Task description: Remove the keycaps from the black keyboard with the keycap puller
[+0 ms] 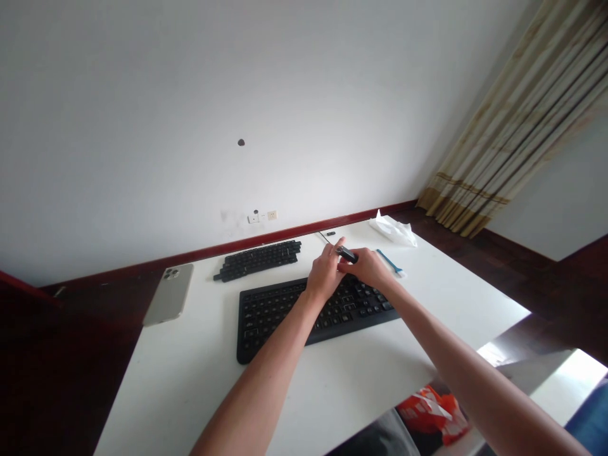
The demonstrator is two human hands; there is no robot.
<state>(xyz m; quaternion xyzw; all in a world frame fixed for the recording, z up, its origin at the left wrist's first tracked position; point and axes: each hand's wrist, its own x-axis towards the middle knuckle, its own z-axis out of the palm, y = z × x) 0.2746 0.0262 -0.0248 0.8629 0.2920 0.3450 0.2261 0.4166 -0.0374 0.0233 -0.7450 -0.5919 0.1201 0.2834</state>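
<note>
A black keyboard lies on the white table, with many of its keycaps off on the left and middle part. Over its back edge, my right hand pinches a small black object with a shiny end; its exact kind is unclear. My left hand is closed at the shiny end of that object, one finger pointing up. The fingertips of both hands nearly meet, and what lies between them is partly hidden. Behind the keyboard, rows of loose black keycaps are laid out.
A phone lies face down at the left edge of the table. A blue tool is right of my hands. A white plastic bag and a small black piece sit near the back. Below the front edge is a red bag.
</note>
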